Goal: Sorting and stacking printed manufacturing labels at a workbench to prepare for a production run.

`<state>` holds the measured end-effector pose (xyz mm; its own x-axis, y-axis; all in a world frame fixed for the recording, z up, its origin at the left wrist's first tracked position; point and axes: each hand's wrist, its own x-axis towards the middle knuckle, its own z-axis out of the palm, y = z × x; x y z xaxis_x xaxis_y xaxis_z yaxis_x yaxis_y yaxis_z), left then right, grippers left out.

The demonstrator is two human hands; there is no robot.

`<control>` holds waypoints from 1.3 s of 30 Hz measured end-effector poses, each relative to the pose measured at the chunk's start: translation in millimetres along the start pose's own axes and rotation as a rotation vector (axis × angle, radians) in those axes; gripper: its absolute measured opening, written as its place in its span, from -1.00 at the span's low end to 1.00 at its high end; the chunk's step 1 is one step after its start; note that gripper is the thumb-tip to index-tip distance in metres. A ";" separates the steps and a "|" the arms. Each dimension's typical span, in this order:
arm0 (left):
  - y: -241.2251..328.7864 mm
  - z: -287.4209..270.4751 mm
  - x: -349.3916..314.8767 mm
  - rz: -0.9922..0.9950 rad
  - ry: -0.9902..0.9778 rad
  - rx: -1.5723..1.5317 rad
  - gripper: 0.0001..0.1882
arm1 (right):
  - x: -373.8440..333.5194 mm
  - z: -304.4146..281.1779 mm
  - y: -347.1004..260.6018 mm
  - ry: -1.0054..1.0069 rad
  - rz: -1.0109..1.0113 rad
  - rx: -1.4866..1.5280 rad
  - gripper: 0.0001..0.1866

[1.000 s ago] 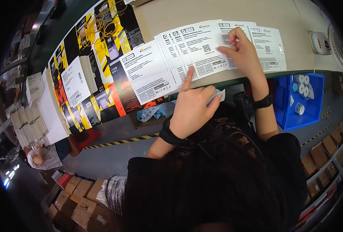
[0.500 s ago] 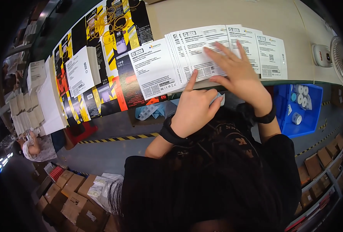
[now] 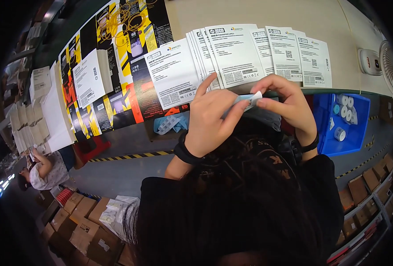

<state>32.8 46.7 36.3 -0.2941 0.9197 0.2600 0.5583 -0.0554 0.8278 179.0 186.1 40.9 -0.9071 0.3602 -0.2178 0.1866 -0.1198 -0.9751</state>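
White printed sheets lie overlapped in a row along the table's near edge: a left sheet (image 3: 174, 73), a middle sheet (image 3: 235, 55) and a right sheet (image 3: 317, 62). Below the middle sheet, my left hand (image 3: 209, 119) holds a pale blue-backed label sheet (image 3: 249, 101), thumb against it and index finger raised toward the row. My right hand (image 3: 289, 104) pinches a curled white edge of that label sheet between thumb and fingertips. Whether a single label is peeling off there is too small to tell.
Yellow rubber bands (image 3: 125, 24) lie on black-and-yellow printed packaging (image 3: 139, 88) at left, near a stack of white sheets (image 3: 89, 80). A fan (image 3: 391, 66) stands at far right. Below the table sits a blue bin (image 3: 353, 142) with label rolls. Another person (image 3: 50, 170) works at far left.
My right hand has left the sheets and come down to the label sheet, now pinching its edge. The middle sheets have shifted and spread. The person at far left has moved.
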 end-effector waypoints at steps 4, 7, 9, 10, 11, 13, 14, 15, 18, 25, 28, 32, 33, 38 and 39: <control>6.7 -1.6 8.9 0.032 0.124 0.132 -0.72 | 0.2 7.7 -3.0 0.097 -0.004 -0.014 -0.82; 15.4 -5.3 13.8 0.103 0.116 0.265 -0.58 | 1.1 17.1 -8.2 0.168 -0.091 -0.193 -0.87; 16.7 -3.7 13.3 0.138 0.113 0.334 -0.51 | 2.0 22.3 -8.8 0.196 -0.193 -0.265 -0.89; 15.6 -1.0 12.0 0.080 0.092 0.242 -0.51 | 2.8 23.6 -9.2 0.210 -0.246 -0.301 -0.90; 14.4 1.5 10.7 0.022 0.071 0.149 -0.50 | 3.8 23.7 -9.3 0.205 -0.249 -0.299 -0.90; 14.7 0.7 9.4 -0.040 0.052 0.061 -0.50 | 6.5 21.7 -9.0 0.191 -0.277 -0.331 -0.90; 15.8 -0.8 9.9 -0.137 0.010 0.003 -0.53 | 6.9 19.9 -8.4 0.190 -0.288 -0.350 -0.90; 16.7 -2.4 10.3 -0.235 -0.032 -0.056 -0.56 | 6.9 18.4 -6.7 0.191 -0.288 -0.349 -0.90; 15.1 -4.7 9.8 -0.301 -0.076 -0.095 -0.65 | 7.3 14.8 0.2 0.311 -0.390 -0.306 -0.77; 6.4 -3.5 5.2 -0.264 -0.010 -0.138 -0.83 | 17.3 24.1 -10.6 0.347 -0.404 0.095 -0.38; 8.2 -5.5 5.0 -0.368 -0.013 -0.233 -0.84 | 13.2 22.5 -10.5 0.223 -0.288 0.086 -0.30; 3.2 -3.5 7.8 -0.048 0.129 -0.043 -0.73 | 10.6 22.8 -10.3 0.137 -0.159 0.067 -0.31; 3.7 -3.4 7.8 -0.050 0.128 -0.043 -0.73 | 10.6 23.7 -10.8 0.152 -0.164 0.011 -0.33; 7.2 -3.7 7.8 -0.112 0.079 -0.053 -0.51 | 10.9 28.1 -8.5 0.199 -0.228 -0.108 -0.37; 7.5 -4.5 6.4 -0.200 0.055 -0.111 -0.47 | 11.4 27.3 -9.0 0.199 -0.227 -0.109 -0.37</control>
<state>31.6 50.4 46.4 -0.4338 0.8943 0.1094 0.3972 0.0808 0.9142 156.7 165.9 48.3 -0.8406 0.5415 0.0127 0.0369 0.0805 -0.9961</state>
